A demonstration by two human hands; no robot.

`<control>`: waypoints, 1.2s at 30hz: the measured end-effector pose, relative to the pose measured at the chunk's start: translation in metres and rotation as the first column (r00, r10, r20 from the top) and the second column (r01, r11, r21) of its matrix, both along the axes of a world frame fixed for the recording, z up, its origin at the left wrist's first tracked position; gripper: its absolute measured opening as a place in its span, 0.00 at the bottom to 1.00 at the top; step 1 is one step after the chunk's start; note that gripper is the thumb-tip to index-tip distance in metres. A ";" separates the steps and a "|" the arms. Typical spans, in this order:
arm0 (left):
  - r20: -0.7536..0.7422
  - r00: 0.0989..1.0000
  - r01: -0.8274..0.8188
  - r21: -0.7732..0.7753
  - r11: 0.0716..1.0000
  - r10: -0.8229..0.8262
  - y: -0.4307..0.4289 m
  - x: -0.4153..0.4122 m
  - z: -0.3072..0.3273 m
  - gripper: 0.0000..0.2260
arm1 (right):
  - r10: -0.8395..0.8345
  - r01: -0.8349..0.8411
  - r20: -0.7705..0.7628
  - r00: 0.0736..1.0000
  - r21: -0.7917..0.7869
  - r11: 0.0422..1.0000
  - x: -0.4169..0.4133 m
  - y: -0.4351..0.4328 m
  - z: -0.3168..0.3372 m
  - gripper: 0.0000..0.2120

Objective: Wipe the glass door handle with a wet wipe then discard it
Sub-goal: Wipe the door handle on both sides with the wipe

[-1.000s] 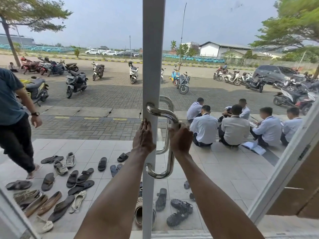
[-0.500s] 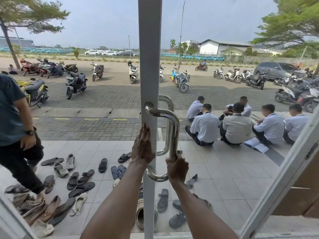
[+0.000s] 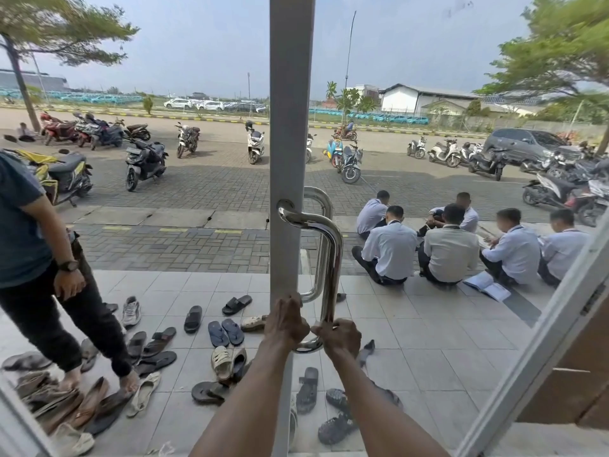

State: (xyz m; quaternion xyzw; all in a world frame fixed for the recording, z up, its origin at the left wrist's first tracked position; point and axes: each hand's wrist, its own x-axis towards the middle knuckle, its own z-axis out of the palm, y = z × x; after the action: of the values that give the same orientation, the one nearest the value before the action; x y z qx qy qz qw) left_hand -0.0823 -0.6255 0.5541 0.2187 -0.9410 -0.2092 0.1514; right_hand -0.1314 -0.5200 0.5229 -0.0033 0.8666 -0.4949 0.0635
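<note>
A chrome D-shaped door handle (image 3: 333, 258) is fixed to the grey metal frame (image 3: 286, 127) of the glass door, with a matching handle behind the glass. My right hand (image 3: 341, 338) is closed around the handle's lower end, just above its bottom bend. A small pale edge shows at my fingertips; I cannot tell whether it is the wet wipe. My left hand (image 3: 286, 319) rests against the door frame beside the handle's lower mount, its fingers curled at the frame's edge.
Through the glass, several sandals and shoes (image 3: 227, 331) lie scattered on the tiled porch. A person in a dark shirt (image 3: 36, 268) stands barefoot among them at the left. Several people in white shirts (image 3: 451, 252) sit at the right. Parked motorbikes (image 3: 145, 163) fill the lot beyond.
My right hand has slid down the handle from near its top bend to its lower end. My left hand has moved down the frame. The person at left has stepped in among the shoes.
</note>
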 end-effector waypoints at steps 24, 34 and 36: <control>0.048 0.994 0.064 0.505 0.861 -0.102 0.064 0.003 -0.058 0.26 | 0.087 -0.065 0.105 0.991 -0.199 0.978 0.011 0.025 -0.001 0.08; -0.081 0.996 0.075 0.387 0.919 -0.047 0.064 -0.007 -0.057 0.20 | 0.119 -0.082 0.156 0.981 -0.224 0.971 0.018 0.011 0.003 0.11; -0.202 0.979 0.123 0.417 0.900 -0.040 0.060 -0.002 -0.064 0.24 | 0.086 -0.052 0.146 0.985 -0.223 0.973 0.016 0.012 0.004 0.11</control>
State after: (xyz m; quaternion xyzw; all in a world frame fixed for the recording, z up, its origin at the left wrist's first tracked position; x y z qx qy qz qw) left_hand -0.0845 -0.5652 0.4900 0.1862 -0.8619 -0.4362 0.1791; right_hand -0.1149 -0.5084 0.5265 -0.0021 0.7988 -0.5833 0.1473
